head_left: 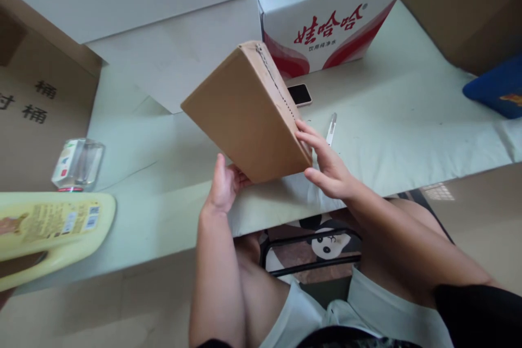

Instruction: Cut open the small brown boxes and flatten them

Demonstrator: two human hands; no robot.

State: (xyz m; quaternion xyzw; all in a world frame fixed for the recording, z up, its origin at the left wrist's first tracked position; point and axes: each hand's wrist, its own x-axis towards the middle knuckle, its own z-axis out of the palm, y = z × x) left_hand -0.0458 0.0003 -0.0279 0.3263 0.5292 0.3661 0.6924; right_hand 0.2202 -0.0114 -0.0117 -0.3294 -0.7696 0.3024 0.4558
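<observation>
A plain brown cardboard box (248,114) is held tilted above the table's front edge. Along its narrow upper right side runs a torn, perforated line. My left hand (224,185) supports the lower left edge, fingers tucked beneath and thumb pointing up. On the right side, my right hand (324,163) lays its fingers against the narrow face, with the thumb near the lower corner. Just beyond that hand, a white utility knife (331,128) lies on the table. A phone (300,94) with a dark screen rests partly hidden behind the box.
White cartons, one with red lettering (326,32), stand along the back of the cloth-covered table (391,136). At the left are a clear bottle (79,163), a yellow jug (57,228) and a large brown carton (41,98). A blue package (495,87) sits at the right.
</observation>
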